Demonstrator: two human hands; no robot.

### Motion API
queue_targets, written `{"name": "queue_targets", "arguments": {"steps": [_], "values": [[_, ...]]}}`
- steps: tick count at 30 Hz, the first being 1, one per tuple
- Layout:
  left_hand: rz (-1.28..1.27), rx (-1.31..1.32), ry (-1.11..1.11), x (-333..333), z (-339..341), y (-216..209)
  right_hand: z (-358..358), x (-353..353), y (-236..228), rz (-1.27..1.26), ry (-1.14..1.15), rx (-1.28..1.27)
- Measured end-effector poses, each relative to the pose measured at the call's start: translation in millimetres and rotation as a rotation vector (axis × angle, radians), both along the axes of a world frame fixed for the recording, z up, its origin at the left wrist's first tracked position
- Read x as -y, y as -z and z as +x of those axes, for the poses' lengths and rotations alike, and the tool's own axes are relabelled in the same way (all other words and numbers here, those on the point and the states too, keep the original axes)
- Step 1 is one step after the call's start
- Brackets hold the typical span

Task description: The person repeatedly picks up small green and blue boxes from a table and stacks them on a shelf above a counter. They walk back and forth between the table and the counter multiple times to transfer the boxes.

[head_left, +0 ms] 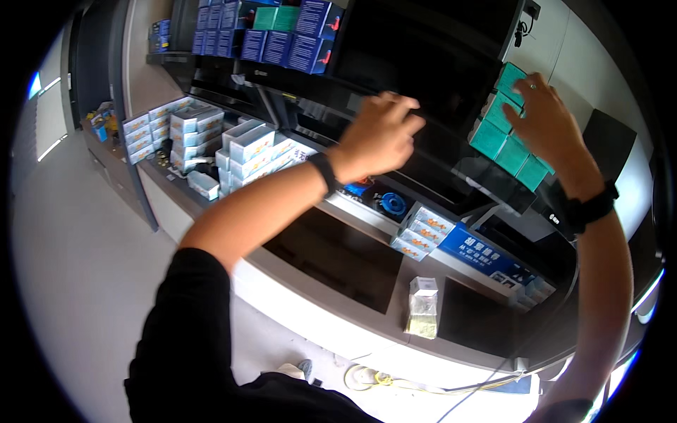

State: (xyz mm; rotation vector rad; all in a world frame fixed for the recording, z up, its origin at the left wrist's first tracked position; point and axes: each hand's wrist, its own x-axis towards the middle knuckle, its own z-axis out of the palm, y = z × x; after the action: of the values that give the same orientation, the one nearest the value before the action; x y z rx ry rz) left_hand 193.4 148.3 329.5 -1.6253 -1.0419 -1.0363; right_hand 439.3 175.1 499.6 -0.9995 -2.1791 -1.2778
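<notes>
My left hand [381, 134] is raised in front of a large dark screen [423, 49], fingers bent and apart, with nothing in it. My right hand [549, 120] is at the right edge of a stack of green boxes [508, 144], which stands on a dark ledge in front of the screen's right side. Its thumb and fingers are spread by the upper green boxes; I cannot tell whether they touch. At the screen's left side, blue boxes [275, 48] stand in rows, with two green boxes [276, 17] among them.
Below, a long counter [317, 275] holds stacks of white boxes [250, 151], a smaller white stack [422, 234], a blue sign [479, 250] and a clear-and-yellow package [423, 314]. A yellow cable [381, 381] lies on the floor. Black wires [522, 29] hang at the upper right.
</notes>
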Motion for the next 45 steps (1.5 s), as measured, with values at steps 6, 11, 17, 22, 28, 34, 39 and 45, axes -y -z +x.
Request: {"name": "queue_targets", "arguments": {"steps": [6,11,17,22,28,34,39,45], "values": [[-0.183,0.107,-0.343,106.8,-160.8,-40.3,-50.9,158.7,99.8,-0.265,-0.375,0.347],[-0.136,0.370,-0.453,110.4,-259.1,-64.5,-90.6,187.7,127.7,-0.381,-0.494,0.411],[-0.070,0.231,-0.555,68.5,-319.4,-97.1,-179.8,179.3,109.1,-0.195,-0.268,0.261],[-0.192,0.266,-0.570,7.1,-356.4,-130.6,-266.4,173.2,98.0,-0.174,-0.234,0.232],[-0.092,0.234,-0.434,-22.7,-401.4,-125.7,-364.2,131.2,76.8,-0.280,-0.328,-0.088],[0.101,0.227,-0.331,-31.3,-427.6,-121.6,-450.5,73.0,45.8,-0.453,-0.757,-0.533],[0.066,0.234,-0.197,-27.8,-447.0,-122.6,-513.8,48.6,18.8,-0.345,-0.607,-0.553],[0.036,0.205,-0.236,-23.4,-457.9,-118.4,-573.5,23.1,10.1,-0.468,-0.230,-0.541]]}}
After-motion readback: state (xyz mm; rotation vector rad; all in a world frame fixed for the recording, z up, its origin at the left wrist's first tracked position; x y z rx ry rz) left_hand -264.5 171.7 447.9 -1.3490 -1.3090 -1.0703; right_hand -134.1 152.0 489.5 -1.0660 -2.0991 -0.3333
